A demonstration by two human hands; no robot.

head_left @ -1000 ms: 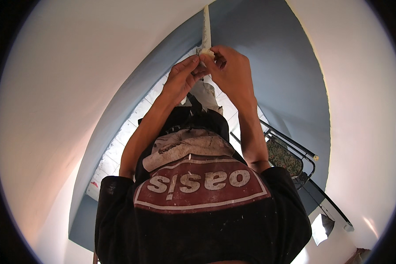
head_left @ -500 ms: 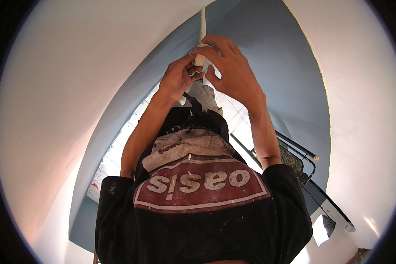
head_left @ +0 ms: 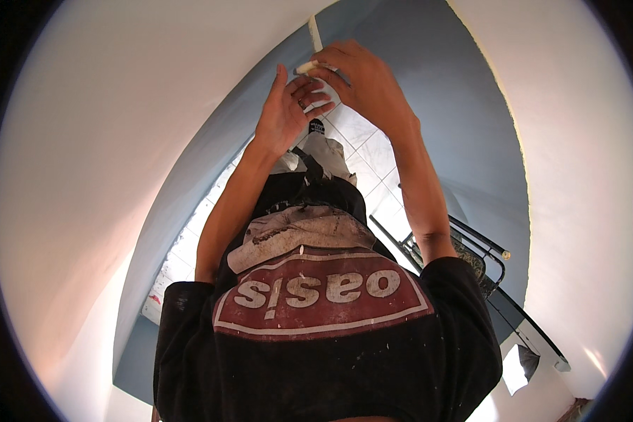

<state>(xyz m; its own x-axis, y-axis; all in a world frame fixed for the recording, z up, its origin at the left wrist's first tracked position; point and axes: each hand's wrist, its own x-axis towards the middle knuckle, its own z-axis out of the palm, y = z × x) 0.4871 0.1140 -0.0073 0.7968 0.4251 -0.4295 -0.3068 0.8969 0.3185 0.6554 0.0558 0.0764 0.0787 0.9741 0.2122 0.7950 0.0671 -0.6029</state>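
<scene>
High in the view, my right hand (head_left: 362, 81) is closed on a roll of cream masking tape (head_left: 306, 68), with its fingers curled partly over it. A pale strip (head_left: 315, 32) runs up the corner between two blue-grey walls, just beyond the roll. My left hand (head_left: 288, 109) is open beside and slightly below the roll, palm turned inward and fingers apart. It holds nothing, and a dark ring shows on one finger. Whether the tape is joined to the strip cannot be made out.
Blue-grey walls (head_left: 429, 91) meet pale surfaces on both sides, with a rough yellowish edge (head_left: 517, 137) on the right. White floor tiles (head_left: 362, 144) show below. A black metal-framed chair (head_left: 496, 253) with a patterned seat stands at right. One dark shoe (head_left: 316, 126) is visible.
My left hand has let go of the tape roll and opened. The right hand has moved slightly up and left, and the roll has tipped in it.
</scene>
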